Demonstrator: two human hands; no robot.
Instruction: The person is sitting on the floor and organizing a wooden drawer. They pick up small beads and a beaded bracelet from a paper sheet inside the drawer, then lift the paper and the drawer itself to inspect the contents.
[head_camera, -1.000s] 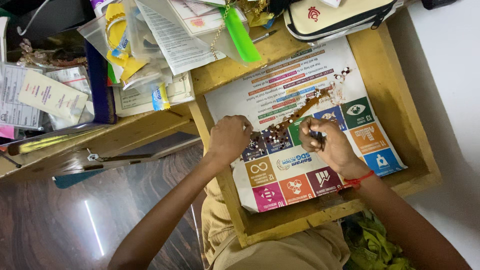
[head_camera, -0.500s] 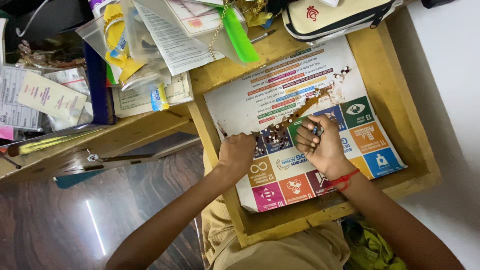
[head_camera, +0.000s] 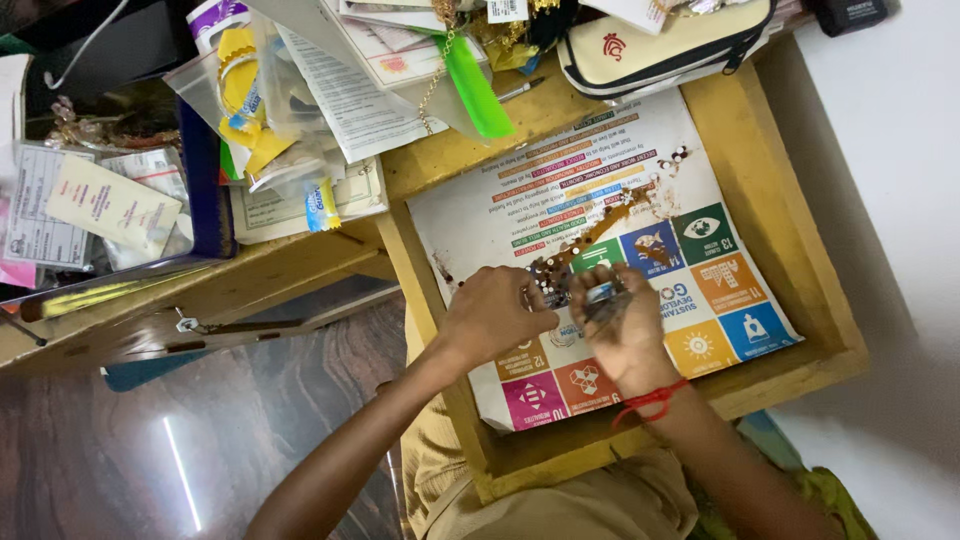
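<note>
While clutter crowds the far edge of the desk, a person seated at an open wooden drawer (head_camera: 800, 260) works over a colourful printed sheet (head_camera: 560, 190) that lines its bottom. A brown beaded strip (head_camera: 590, 232) runs diagonally across the sheet, from a few loose beads (head_camera: 680, 155) at its far right end down toward the hands. The left hand (head_camera: 495, 310) is curled, fingers tucked down on the near end of the strip, seemingly pinning it to the paper; whether it actually grips the strip cannot be told. The right hand (head_camera: 620, 320), a red thread (head_camera: 648, 402) tied at its wrist, is closed around a small bluish-silver object (head_camera: 600, 293) pinched at the fingertips, just beside the strip's near end; what the object is stays too blurred to say.

On the far side, a cream zip pouch (head_camera: 660, 45) lies at the drawer's far edge, with a green plastic strip (head_camera: 470, 80), loose papers (head_camera: 345, 95) and plastic sleeves (head_camera: 250, 80) heaped to its left.

The risks look modest but real. The beads at the strip's far end already lie loose, and a tug from either hand could scatter more of them across the slick paper and into the drawer's corners. The sheet itself is not fastened, so a sideways pull might drag it along with everything on it. The overhanging pile at the far edge could also slide down onto the work if the desk were jolted.
</note>
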